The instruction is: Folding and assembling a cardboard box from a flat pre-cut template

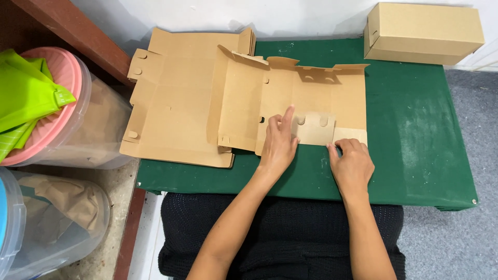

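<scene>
**Two hands on a flat box**

Head view: A brown cardboard box (295, 98), not yet folded up, lies in the middle of the green tabletop (415, 140). Its left side flap stands up. The left hand (279, 142) lies flat on the box near the middle of the frame, fingers spread, one finger pointing up; it grips nothing. The right hand (353, 163) is just to its right, fingers curled and pressing on the lower right flap (350, 135) of the box. A stack of flat boxes (176, 103) lies to the left, partly under the open one. A finished box (423, 32) sits at the upper right. Clear tubs (98, 129) stand at the left edge.
</scene>
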